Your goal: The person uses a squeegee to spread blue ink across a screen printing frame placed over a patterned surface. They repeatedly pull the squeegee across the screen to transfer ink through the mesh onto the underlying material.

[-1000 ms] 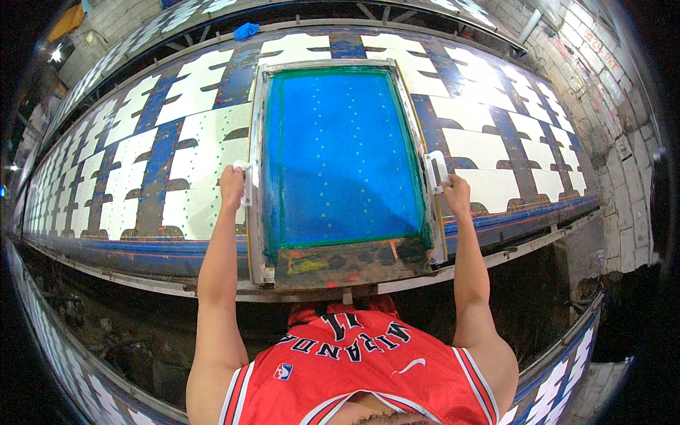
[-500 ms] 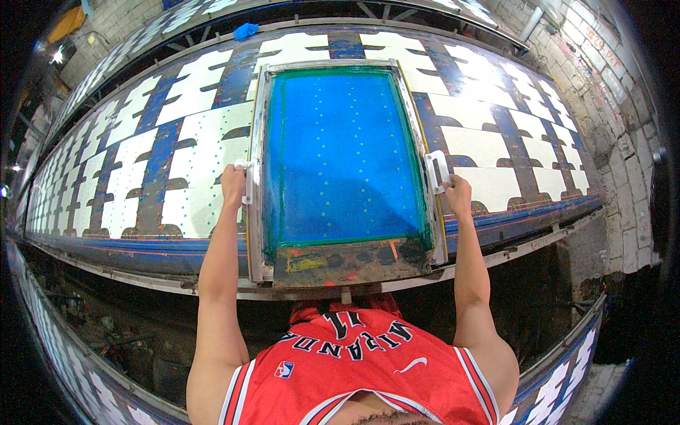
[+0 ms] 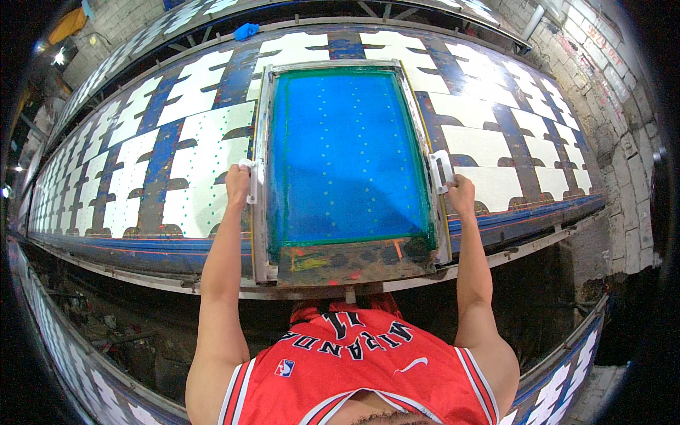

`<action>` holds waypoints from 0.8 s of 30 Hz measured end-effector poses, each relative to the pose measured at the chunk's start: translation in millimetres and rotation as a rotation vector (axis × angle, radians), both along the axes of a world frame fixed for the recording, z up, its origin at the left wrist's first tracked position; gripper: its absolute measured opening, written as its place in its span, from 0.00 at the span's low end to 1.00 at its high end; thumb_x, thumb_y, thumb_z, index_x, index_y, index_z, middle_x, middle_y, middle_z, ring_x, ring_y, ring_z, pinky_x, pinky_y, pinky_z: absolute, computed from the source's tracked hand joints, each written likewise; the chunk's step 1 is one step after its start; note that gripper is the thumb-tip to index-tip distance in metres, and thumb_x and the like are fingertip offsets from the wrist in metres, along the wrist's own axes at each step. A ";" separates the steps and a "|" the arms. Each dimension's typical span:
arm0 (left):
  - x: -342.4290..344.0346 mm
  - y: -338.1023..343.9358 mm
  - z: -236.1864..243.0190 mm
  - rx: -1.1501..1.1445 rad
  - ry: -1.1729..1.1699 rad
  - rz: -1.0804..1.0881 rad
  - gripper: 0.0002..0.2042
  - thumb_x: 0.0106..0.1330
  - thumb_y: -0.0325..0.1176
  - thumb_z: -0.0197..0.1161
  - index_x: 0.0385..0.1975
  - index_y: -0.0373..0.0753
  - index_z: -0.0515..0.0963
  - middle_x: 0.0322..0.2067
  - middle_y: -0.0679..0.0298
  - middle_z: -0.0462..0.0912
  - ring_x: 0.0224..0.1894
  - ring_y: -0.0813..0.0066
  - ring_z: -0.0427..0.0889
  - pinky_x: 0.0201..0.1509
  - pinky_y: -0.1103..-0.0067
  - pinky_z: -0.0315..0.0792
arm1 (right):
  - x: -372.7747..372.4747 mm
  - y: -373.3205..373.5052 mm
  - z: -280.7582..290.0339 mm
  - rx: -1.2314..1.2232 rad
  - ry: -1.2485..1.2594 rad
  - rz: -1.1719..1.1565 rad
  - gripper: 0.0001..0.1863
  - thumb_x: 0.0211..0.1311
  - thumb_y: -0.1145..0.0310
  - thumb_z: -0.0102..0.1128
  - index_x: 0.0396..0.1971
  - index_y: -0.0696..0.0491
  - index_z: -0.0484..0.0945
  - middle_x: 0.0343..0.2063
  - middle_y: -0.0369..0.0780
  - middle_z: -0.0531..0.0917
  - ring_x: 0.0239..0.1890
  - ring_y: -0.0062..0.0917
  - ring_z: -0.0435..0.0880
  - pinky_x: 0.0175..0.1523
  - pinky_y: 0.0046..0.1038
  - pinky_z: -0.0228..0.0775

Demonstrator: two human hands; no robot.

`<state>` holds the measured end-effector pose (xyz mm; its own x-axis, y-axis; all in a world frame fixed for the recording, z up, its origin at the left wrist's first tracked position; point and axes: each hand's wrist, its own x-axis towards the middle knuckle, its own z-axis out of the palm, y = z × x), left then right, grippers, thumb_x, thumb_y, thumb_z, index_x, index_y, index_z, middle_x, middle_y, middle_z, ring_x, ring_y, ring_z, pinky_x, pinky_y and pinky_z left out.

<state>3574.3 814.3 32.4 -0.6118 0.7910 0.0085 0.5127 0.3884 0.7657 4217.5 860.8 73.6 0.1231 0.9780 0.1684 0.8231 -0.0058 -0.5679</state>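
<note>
A screen-printing frame [image 3: 262, 212] with metal sides lies on the long printing table in front of me. Its blue mesh [image 3: 347, 156] has a green border and rows of pale dots, and a dark, paint-stained strip [image 3: 354, 262] runs across its near end. My left hand [image 3: 239, 185] is closed around the white handle [image 3: 252, 191] on the frame's left side. On the opposite side, my right hand [image 3: 462, 195] is closed at the lower part of another white handle [image 3: 443, 168]. The undersides of my fingers are hidden.
Rows of white cut fabric pieces [image 3: 467, 145] cover the table [image 3: 163, 159] on both sides; several at left bear green dots. A crumpled blue item [image 3: 246, 31] lies at the far edge. More tables stand beyond and behind me. A block wall [image 3: 630, 170] rises at right.
The frame, with both hands on its handles, sits slightly farther right than before. My grip looks the same.
</note>
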 end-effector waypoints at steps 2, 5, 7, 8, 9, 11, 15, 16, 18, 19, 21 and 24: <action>3.7 -0.8 -0.4 -0.010 -0.032 0.022 0.17 0.74 0.40 0.55 0.41 0.27 0.79 0.41 0.39 0.84 0.46 0.42 0.84 0.50 0.58 0.73 | 0.7 0.1 2.5 -0.040 0.031 -0.021 0.16 0.57 0.70 0.67 0.45 0.61 0.86 0.37 0.54 0.88 0.42 0.47 0.89 0.50 0.42 0.78; 7.7 -0.5 2.9 -0.026 -0.017 0.026 0.17 0.74 0.39 0.55 0.42 0.27 0.79 0.42 0.38 0.84 0.47 0.41 0.83 0.51 0.58 0.72 | 2.9 1.5 1.4 -0.037 0.069 -0.019 0.15 0.57 0.70 0.67 0.44 0.60 0.86 0.35 0.54 0.88 0.41 0.48 0.89 0.48 0.42 0.78; 10.4 -0.4 5.5 -0.027 -0.015 0.011 0.17 0.74 0.39 0.55 0.42 0.27 0.79 0.42 0.38 0.84 0.47 0.41 0.83 0.51 0.57 0.72 | 5.1 3.4 -2.1 -0.063 0.084 -0.029 0.15 0.57 0.69 0.66 0.43 0.61 0.86 0.35 0.54 0.88 0.40 0.48 0.89 0.48 0.42 0.78; 11.7 -0.5 6.7 -0.040 -0.067 0.036 0.17 0.74 0.39 0.54 0.43 0.27 0.79 0.42 0.38 0.84 0.46 0.41 0.83 0.51 0.57 0.72 | 6.3 4.2 -4.3 -0.028 0.070 -0.008 0.15 0.57 0.69 0.66 0.42 0.60 0.86 0.34 0.55 0.88 0.40 0.48 0.89 0.47 0.42 0.78; 12.9 -0.8 7.8 -0.032 -0.037 0.012 0.17 0.74 0.39 0.54 0.43 0.26 0.79 0.42 0.38 0.84 0.46 0.41 0.83 0.51 0.57 0.72 | 7.6 5.1 -6.6 -0.017 0.071 -0.008 0.15 0.57 0.69 0.66 0.42 0.60 0.87 0.34 0.55 0.88 0.39 0.48 0.89 0.46 0.42 0.78; 16.0 -1.2 10.1 -0.043 -0.086 0.035 0.17 0.74 0.39 0.54 0.43 0.26 0.79 0.42 0.37 0.84 0.46 0.41 0.83 0.51 0.57 0.72 | 11.2 7.1 -11.2 -0.001 0.089 -0.007 0.14 0.57 0.69 0.67 0.41 0.60 0.87 0.33 0.55 0.87 0.38 0.48 0.89 0.46 0.42 0.78; 20.5 -1.7 15.0 -0.038 -0.030 0.008 0.18 0.75 0.39 0.54 0.43 0.26 0.78 0.42 0.38 0.84 0.47 0.40 0.83 0.51 0.57 0.72 | 18.5 12.3 -18.0 -0.012 0.030 0.009 0.14 0.57 0.68 0.67 0.40 0.60 0.87 0.34 0.55 0.87 0.38 0.48 0.89 0.45 0.43 0.78; 21.8 -2.2 15.7 -0.044 0.001 0.001 0.18 0.75 0.39 0.54 0.42 0.26 0.78 0.43 0.38 0.84 0.47 0.40 0.82 0.51 0.57 0.72 | 19.8 12.3 -19.6 -0.047 0.001 -0.012 0.14 0.57 0.68 0.68 0.40 0.60 0.87 0.34 0.55 0.88 0.38 0.48 0.89 0.44 0.43 0.78; 23.4 -3.4 16.3 -0.045 0.028 -0.003 0.18 0.75 0.40 0.54 0.42 0.26 0.78 0.43 0.38 0.84 0.47 0.39 0.82 0.51 0.57 0.72 | 21.7 12.3 -21.8 -0.037 0.033 0.003 0.14 0.57 0.68 0.68 0.41 0.60 0.87 0.34 0.54 0.88 0.38 0.48 0.89 0.45 0.43 0.78; 24.0 -3.0 16.3 -0.037 0.024 -0.001 0.18 0.75 0.40 0.54 0.42 0.26 0.78 0.43 0.38 0.84 0.47 0.39 0.82 0.51 0.57 0.72 | 22.4 12.7 -21.9 -0.064 0.073 -0.023 0.14 0.57 0.68 0.68 0.41 0.60 0.87 0.34 0.54 0.88 0.38 0.48 0.89 0.45 0.43 0.78; 24.7 -2.3 15.3 -0.035 0.012 0.005 0.18 0.75 0.40 0.54 0.42 0.26 0.78 0.43 0.38 0.84 0.47 0.38 0.82 0.51 0.56 0.72 | 22.6 12.4 -21.2 -0.025 0.072 0.009 0.14 0.57 0.68 0.69 0.41 0.60 0.87 0.34 0.54 0.88 0.38 0.49 0.89 0.45 0.43 0.78; 23.8 -1.2 12.7 -0.044 0.005 0.015 0.18 0.75 0.40 0.54 0.42 0.27 0.78 0.43 0.37 0.84 0.48 0.37 0.82 0.52 0.55 0.71 | 20.3 11.7 -17.4 -0.039 0.064 0.008 0.15 0.57 0.68 0.69 0.43 0.60 0.87 0.34 0.55 0.88 0.39 0.48 0.89 0.46 0.43 0.78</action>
